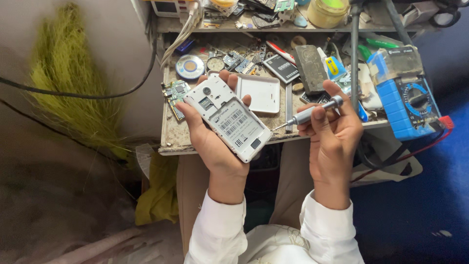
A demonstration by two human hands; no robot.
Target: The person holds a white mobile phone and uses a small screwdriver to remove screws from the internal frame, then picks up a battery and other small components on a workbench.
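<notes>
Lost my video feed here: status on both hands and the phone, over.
Left hand grips white, back-cover-off phone, back up. Right hand holds slim silver screwdriver, tip just off phone's edge. Nothing between them; cluttered workbench behind.

Multimeter's [408, 100] red lead partly hidden

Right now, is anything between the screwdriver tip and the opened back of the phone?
Nothing visible. The right hand holds the precision screwdriver with its tip just off the white phone held in the left hand; only open air lies between. The removed white back cover lies behind on the workbench.
</notes>
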